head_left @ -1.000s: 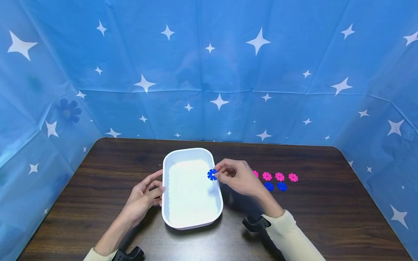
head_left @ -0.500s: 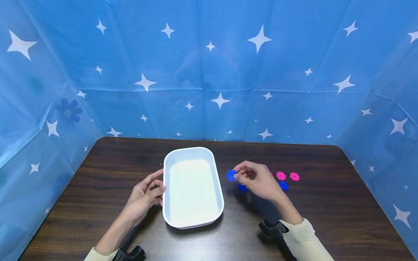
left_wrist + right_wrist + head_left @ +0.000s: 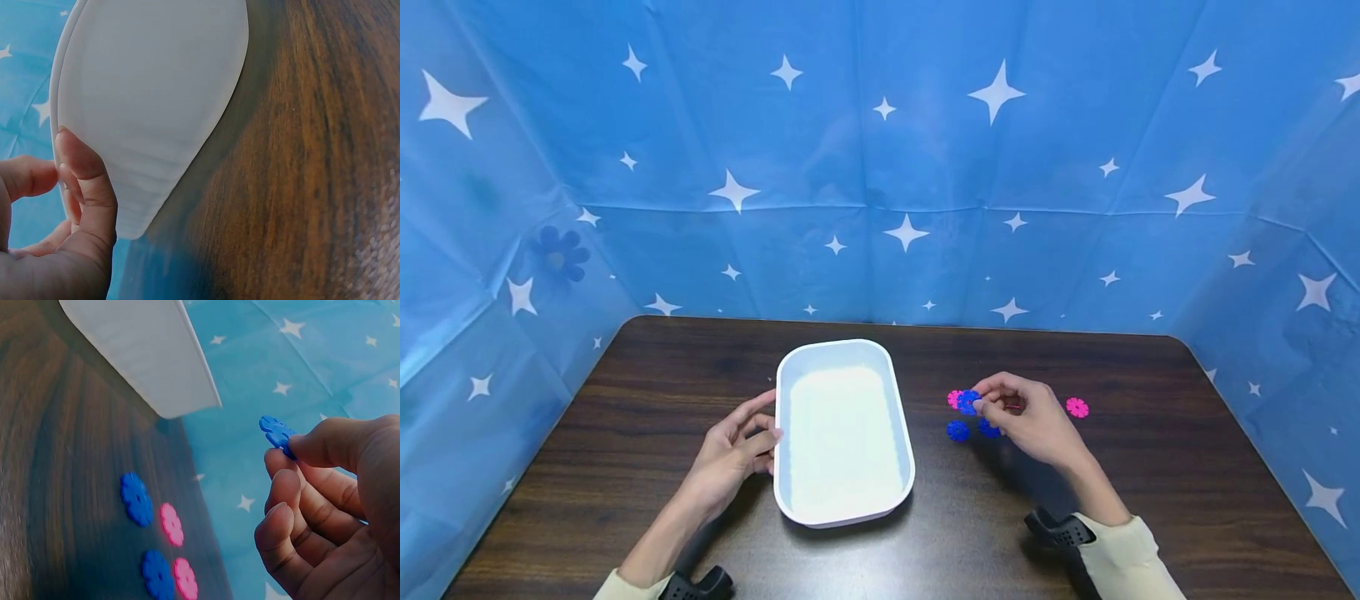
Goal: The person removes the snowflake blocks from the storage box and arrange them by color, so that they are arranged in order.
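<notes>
A white rectangular tray (image 3: 842, 446) stands on the dark wood table. My left hand (image 3: 730, 454) grips its left rim; in the left wrist view the thumb and fingers (image 3: 94, 187) close on the tray's edge. My right hand (image 3: 1030, 417) pinches a blue notched plastic disc (image 3: 278, 434) between thumb and index finger, held above the table right of the tray. Beneath and around that hand lie loose discs: a blue disc (image 3: 957, 431), a second blue disc (image 3: 988, 428), a pink disc (image 3: 954, 399) and a pink disc (image 3: 1077, 407). The hand partly hides others.
The wooden table (image 3: 647, 392) reaches back to a blue star-patterned cloth (image 3: 820, 167), which hangs behind it and at both sides. Each wrist wears a black strap device (image 3: 1060, 528). The tray's right side faces the discs.
My right hand has moved right, from the tray's right rim to above the rows of discs, with the blue disc still pinched. The left hand stays on the tray.
</notes>
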`<action>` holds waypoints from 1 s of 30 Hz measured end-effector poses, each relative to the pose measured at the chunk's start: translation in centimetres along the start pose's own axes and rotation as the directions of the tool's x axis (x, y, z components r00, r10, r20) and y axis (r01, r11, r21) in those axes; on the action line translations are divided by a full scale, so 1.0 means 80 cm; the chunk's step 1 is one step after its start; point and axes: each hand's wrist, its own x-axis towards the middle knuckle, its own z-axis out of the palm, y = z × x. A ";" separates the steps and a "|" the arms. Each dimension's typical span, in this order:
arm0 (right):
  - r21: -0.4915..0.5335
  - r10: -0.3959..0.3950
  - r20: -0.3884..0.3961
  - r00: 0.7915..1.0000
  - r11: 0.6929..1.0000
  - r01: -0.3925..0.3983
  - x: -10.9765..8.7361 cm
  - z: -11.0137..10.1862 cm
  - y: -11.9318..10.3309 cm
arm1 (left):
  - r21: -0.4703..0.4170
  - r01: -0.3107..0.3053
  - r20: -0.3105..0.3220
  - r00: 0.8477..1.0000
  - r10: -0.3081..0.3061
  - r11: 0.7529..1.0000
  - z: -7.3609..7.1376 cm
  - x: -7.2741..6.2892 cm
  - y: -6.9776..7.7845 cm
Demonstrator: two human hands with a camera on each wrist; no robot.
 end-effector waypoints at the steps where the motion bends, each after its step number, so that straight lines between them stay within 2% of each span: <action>1: -0.001 0.006 -0.002 1.000 1.000 -0.006 -0.002 -0.002 0.001 | 0.001 0.000 0.000 1.000 0.000 1.000 0.000 0.000 -0.001; 8: -0.023 0.058 -0.031 0.998 0.998 -0.059 -0.014 -0.021 0.011 | 0.002 -0.011 0.005 1.000 0.011 1.000 -0.001 0.002 -0.002; 30: -0.162 0.119 -0.128 0.985 0.977 -0.140 -0.045 -0.069 0.058 | -0.001 -0.039 0.008 0.999 0.039 0.999 -0.003 0.004 -0.007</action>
